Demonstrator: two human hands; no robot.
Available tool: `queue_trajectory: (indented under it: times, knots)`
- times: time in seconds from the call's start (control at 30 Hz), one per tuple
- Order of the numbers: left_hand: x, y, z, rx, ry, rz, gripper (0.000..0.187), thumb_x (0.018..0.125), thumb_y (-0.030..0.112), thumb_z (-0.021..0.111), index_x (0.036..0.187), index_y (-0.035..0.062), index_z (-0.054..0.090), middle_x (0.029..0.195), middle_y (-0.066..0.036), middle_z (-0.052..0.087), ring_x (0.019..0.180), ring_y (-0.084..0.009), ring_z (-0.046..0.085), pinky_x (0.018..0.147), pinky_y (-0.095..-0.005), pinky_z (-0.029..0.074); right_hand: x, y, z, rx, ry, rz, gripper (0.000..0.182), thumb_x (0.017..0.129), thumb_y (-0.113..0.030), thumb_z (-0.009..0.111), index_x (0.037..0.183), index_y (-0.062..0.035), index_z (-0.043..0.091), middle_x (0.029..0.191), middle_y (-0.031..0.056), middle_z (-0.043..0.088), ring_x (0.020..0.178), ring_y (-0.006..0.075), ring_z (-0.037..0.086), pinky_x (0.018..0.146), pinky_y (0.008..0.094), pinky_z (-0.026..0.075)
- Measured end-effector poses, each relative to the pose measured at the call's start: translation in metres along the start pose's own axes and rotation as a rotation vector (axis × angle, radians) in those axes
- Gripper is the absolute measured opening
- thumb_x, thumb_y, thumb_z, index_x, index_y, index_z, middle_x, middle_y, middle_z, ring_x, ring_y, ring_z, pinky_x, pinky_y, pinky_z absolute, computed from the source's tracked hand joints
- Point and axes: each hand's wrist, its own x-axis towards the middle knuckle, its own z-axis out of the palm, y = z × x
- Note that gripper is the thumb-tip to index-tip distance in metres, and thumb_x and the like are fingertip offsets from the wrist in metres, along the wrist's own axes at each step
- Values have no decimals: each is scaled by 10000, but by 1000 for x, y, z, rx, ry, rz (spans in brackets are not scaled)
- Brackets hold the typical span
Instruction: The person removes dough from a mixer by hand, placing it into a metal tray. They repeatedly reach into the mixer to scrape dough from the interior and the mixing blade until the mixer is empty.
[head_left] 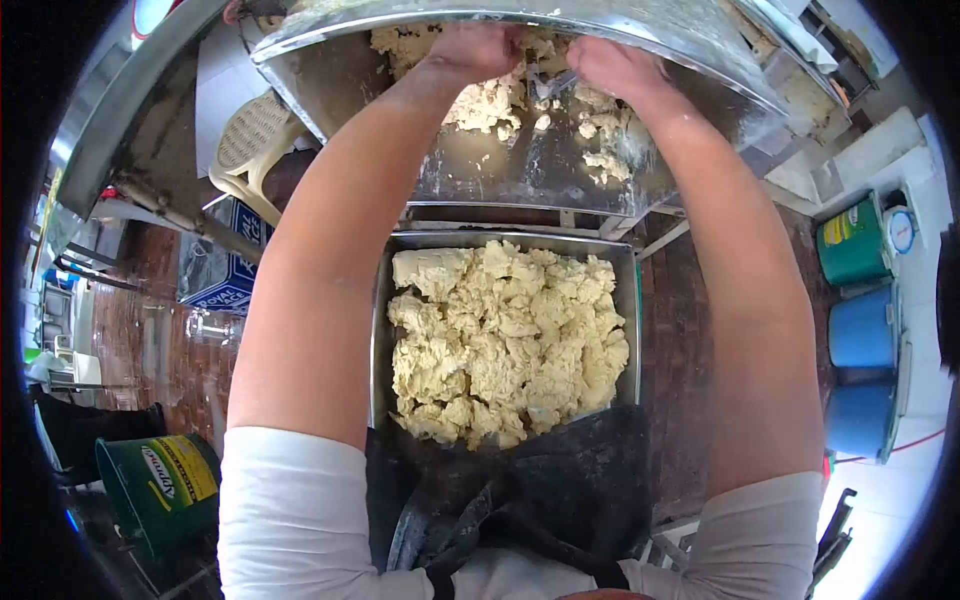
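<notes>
The red-brown tiled floor [690,350] extends beneath both hands. Left of the left arm, a green bucket [160,490] and a white plastic chair [250,140] stand on it. Right of the right arm stand a green drum [850,245] and two blue drums [862,330].

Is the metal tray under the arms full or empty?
Full. The metal tray is heaped with pale dough chunks almost from rim to rim. Only thin strips of bare metal show along its edges.

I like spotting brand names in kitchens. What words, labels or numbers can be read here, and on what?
"ROYAL", partly cut off: blue-and-white box on the floor, left.
Green bucket, yellow label: script too blurred to read.
Green drum, yellow label: too small to read.
Scale dial: numbers unreadable.
</notes>
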Motion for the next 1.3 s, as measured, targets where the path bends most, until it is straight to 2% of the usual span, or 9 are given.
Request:
queue_trajectory:
  times: [0.23, 0.3, 0.37, 0.5, 0.77, 0.97, 1.1, 1.17, 1.3]
  knots:
    - [7, -11, 80, -115, 627, 40, 616, 932, 491, 577, 1365, 53, 609, 1362, -278, 598, 1235, -488, 552, 1059, -599, 426, -3, -2, -8, 89, 103, -131, 216, 870, -220, 583, 874, -43, 706, 818, 195, 703, 754, 458, 649, 705, 564, 487]
    - [1, -5, 76, -130, 392, -16, 635, 950, 440, 574, 1426, 19, 547, 1446, -294, 534, 1300, -477, 518, 1086, -604, 405, 0, -8, -10, 178, 145, -59, 226, 875, -223, 580, 874, -35, 704, 822, 205, 701, 760, 452, 653, 708, 562, 488]
    - [-7, 1, 78, 26, 524, -27, 317, 938, 342, 615, 1134, 105, 692, 1010, -138, 711, 983, -320, 684, 993, -524, 502, 4, -13, -17, 259, 199, 1, 236, 880, -226, 577, 874, -26, 703, 826, 215, 699, 767, 447, 656, 710, 560, 489]
    - [-39, 30, 126, -60, -88, 54, 296, 988, 297, 599, 1212, 112, 657, 1126, -122, 665, 1108, -289, 622, 1094, -530, 425, -4, -10, -6, 48, -144, 41, 228, 890, -189, 591, 915, -15, 736, 857, 204, 721, 795, 427, 682, 747, 544, 526]
    - [-47, 100, 140, -230, -146, -72, 373, 913, 206, 631, 1263, 87, 680, 1265, -98, 658, 1302, -294, 534, 1133, -557, 392, 18, -33, -51, -215, -558, 169, 221, 881, -213, 661, 822, -23, 756, 806, 164, 709, 737, 341, 675, 641, 559, 506]
    - [-54, 49, 112, 195, -359, -47, 896, 844, 636, 744, 1569, 211, 435, 1511, -169, 536, 1476, -350, 407, 1218, -610, 227, 9, -16, -7, -145, -118, 105, 214, 871, -217, 661, 793, -39, 750, 788, 153, 694, 744, 329, 662, 597, 561, 482]
    - [-51, 54, 123, 111, -420, 14, 1002, 821, 640, 764, 1628, 253, 313, 1502, -153, 544, 1475, -325, 412, 1232, -574, 211, 16, -26, -38, -229, -501, 94, 219, 861, -229, 670, 821, -33, 758, 796, 161, 697, 762, 346, 668, 643, 560, 499]
    - [-56, 54, 141, -70, -375, 12, 968, 818, 579, 793, 1608, 240, 348, 1423, -162, 599, 1338, -307, 560, 1224, -548, 281, 10, -24, -26, -91, -101, 203, 252, 862, -255, 685, 843, -16, 763, 830, 176, 720, 798, 368, 685, 704, 557, 516]
    - [-107, 73, 103, -499, -458, -91, 880, 829, 489, 794, 1565, 206, 406, 1268, -197, 672, 1139, -305, 688, 1100, -457, 497, 18, -36, -58, -19, -423, 336, 283, 880, -259, 677, 941, 3, 765, 955, 221, 735, 922, 388, 700, 784, 565, 523]
